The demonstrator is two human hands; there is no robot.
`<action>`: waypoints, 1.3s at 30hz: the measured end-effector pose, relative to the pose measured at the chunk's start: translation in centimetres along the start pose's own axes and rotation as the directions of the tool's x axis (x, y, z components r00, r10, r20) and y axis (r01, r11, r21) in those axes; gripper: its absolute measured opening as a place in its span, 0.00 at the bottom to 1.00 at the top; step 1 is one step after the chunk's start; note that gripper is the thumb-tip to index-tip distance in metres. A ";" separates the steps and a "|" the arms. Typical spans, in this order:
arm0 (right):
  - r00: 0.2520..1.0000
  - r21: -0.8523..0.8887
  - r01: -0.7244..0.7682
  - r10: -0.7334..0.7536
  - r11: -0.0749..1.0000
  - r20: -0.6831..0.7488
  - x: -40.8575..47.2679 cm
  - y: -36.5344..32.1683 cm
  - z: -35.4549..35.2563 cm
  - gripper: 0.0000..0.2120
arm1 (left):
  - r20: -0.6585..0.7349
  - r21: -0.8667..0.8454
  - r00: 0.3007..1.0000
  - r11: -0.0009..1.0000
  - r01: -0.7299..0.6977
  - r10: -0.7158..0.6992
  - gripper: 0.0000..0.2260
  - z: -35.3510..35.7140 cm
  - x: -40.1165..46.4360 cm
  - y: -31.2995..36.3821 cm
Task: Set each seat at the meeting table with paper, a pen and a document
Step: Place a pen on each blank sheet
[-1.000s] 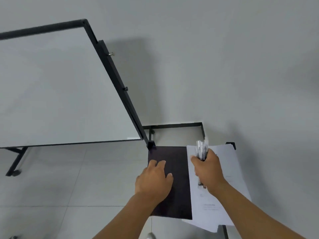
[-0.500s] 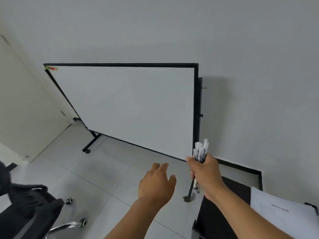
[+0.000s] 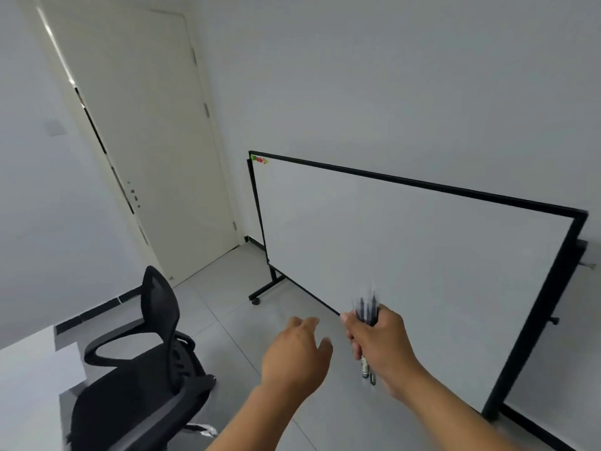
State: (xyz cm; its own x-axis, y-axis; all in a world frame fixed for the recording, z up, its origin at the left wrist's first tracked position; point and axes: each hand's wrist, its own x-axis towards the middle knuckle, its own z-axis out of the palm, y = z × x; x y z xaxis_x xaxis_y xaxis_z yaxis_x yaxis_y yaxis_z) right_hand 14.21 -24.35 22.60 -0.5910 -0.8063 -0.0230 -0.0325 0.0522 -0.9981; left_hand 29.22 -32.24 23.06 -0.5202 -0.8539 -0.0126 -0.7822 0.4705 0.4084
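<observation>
My right hand (image 3: 380,346) grips a bundle of several pens (image 3: 367,307), held upright in front of me; their tips stick out above and below my fist. To its left my left hand (image 3: 297,353) hovers with relaxed fingers and holds nothing. A corner of the white meeting table (image 3: 26,385) shows at the lower left, with a white sheet of paper (image 3: 70,366) lying on it. A black mesh office chair (image 3: 143,362) stands at that table corner. The side table with the documents is out of view.
A rolling whiteboard (image 3: 413,271) on a black frame stands to the right, its foot and castor (image 3: 255,300) on the grey tiled floor (image 3: 224,288). A closed cream door (image 3: 146,135) is at the back left. Plain grey walls surround the room.
My view has swung left from the side table with the black folder and papers to the chair, door and meeting table. My left hand came off the folder; my right still holds the pens.
</observation>
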 end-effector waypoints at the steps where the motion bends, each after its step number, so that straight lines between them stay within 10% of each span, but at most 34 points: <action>1: 0.999 -0.010 0.013 -0.013 1.000 0.031 0.9 -0.8 2.2 0.11 | -0.016 -0.004 1.000 1.000 0.013 -0.013 0.25 -1.3 0.8 -1.6; 20: 0.910 -0.031 0.159 -0.135 0.987 0.391 24.2 -4.7 23.2 0.13 | -0.275 -0.028 0.923 0.962 0.272 -0.269 0.24 -10.6 19.8 -18.2; 39: 0.651 -0.044 0.242 -0.129 0.969 0.748 50.7 -6.5 43.5 0.09 | -0.282 -0.125 0.696 0.745 0.656 -0.660 0.26 -17.0 41.0 -29.6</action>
State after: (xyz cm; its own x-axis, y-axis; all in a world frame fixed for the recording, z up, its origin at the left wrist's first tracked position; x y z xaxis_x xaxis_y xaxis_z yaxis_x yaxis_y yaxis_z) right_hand 19.51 -91.19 25.46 0.2229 -0.9723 0.0709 -0.2100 -0.1189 -0.9704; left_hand 36.86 -84.95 25.93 0.2511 -0.9677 -0.0210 -0.8806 -0.2374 0.4102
